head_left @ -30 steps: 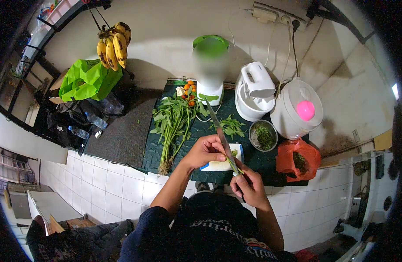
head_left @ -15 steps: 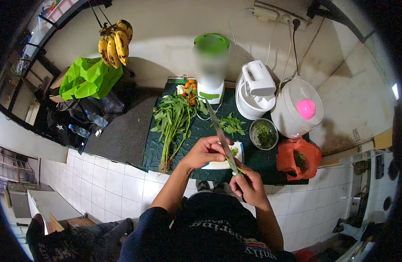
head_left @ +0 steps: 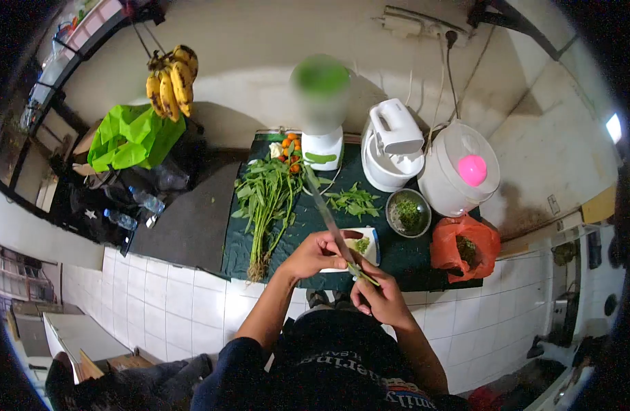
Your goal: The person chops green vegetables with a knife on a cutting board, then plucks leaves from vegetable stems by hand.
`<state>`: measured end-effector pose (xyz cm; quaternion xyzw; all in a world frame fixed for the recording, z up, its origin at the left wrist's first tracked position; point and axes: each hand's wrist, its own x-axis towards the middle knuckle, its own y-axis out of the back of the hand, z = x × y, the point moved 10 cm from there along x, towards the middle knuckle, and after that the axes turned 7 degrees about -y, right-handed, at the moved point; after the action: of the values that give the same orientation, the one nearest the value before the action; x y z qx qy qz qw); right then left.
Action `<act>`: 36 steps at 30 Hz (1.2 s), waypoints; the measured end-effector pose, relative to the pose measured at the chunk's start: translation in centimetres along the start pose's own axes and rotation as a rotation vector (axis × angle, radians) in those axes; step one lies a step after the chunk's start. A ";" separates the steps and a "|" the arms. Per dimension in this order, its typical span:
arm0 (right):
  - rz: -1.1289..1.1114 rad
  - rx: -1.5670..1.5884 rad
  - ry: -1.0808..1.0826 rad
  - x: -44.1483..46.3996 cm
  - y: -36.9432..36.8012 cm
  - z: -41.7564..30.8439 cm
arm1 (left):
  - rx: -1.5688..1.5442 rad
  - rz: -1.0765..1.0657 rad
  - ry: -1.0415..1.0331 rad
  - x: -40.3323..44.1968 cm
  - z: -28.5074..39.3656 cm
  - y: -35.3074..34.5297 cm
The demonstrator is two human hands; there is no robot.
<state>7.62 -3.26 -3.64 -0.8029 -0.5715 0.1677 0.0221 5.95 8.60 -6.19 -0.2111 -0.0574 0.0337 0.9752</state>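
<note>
A long knife (head_left: pixel 324 209) slants up and to the left, its blade tip near the leafy greens. My right hand (head_left: pixel 382 300) is closed around its handle end, most of which is hidden. My left hand (head_left: pixel 318 255) is closed beside the blade, thumb and fingers pinching one end of a thin green stem (head_left: pixel 366 275). This stem crosses the blade's base toward my right thumb. Below the hands lies a white cutting board (head_left: pixel 371 253) with a blue edge and chopped green bits (head_left: pixel 361 244) on it.
Rooted leafy greens (head_left: pixel 265 209) lie left, loose leaves (head_left: pixel 354 200) behind the board. A metal bowl (head_left: pixel 409 212) of chopped greens and a red plastic bag (head_left: pixel 446 253) stand right. Behind are a blender (head_left: pixel 323 147), a stand mixer (head_left: pixel 393 147) and a white bucket (head_left: pixel 452 181). Bananas (head_left: pixel 171 85) hang left.
The view has shifted slightly, so the table items sit a little farther left. The knife and both hands stay close together, with the green stem now showing more between them.
</note>
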 end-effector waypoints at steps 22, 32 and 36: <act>0.518 -0.016 -0.435 -5.5 13.0 13.1 | 0.956 0.800 0.226 -4.9 -17.7 15.2; 0.484 -0.128 -0.448 -5.1 13.5 19.7 | 1.470 0.629 0.253 -3.1 -15.8 13.7; 0.479 -0.125 -0.457 -5.1 13.2 19.8 | 1.503 0.572 0.041 -2.3 -14.8 12.8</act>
<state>12.35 -15.60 -24.08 -0.8560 -0.3659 0.3084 -0.1959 4.98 13.99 -25.13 0.4944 0.0548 0.3081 0.8109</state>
